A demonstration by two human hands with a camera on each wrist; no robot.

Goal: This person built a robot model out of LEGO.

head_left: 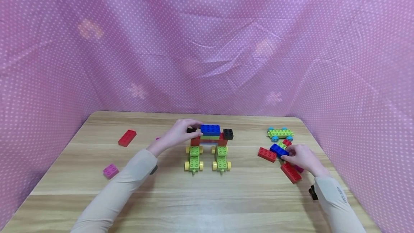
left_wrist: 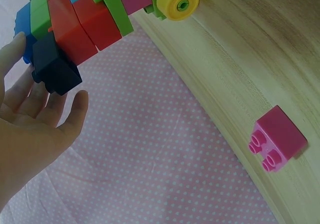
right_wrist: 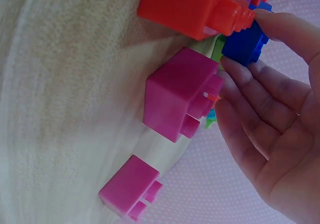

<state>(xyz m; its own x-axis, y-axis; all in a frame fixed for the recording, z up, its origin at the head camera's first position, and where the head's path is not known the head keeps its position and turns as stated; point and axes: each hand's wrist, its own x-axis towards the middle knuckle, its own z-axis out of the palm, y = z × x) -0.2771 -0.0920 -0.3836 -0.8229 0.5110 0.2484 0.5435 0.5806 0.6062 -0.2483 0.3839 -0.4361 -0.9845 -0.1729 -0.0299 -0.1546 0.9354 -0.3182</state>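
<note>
My left hand (head_left: 179, 132) pinches the left end of a blue brick (head_left: 211, 129) on top of a built structure. Under that brick are a green layer and red bricks (head_left: 223, 140), with black bricks (head_left: 228, 134) at both ends. Two lime wheeled bases (head_left: 194, 159) with yellow wheels stand at its foot. In the left wrist view, the near black brick (left_wrist: 54, 66) sits between thumb and fingers, beside the held brick. Over the right-hand pile, my right hand (head_left: 303, 158) pinches another blue brick (right_wrist: 245, 44) between thumb and fingers.
Around the right hand lie red bricks (head_left: 267, 154) and magenta bricks (right_wrist: 175, 96). Behind them stands a lime wheeled base (head_left: 280, 134) with blue wheels. On the left are a red brick (head_left: 127, 138) and a pink brick (head_left: 110, 171). A dotted pink curtain (head_left: 207, 46) surrounds the table.
</note>
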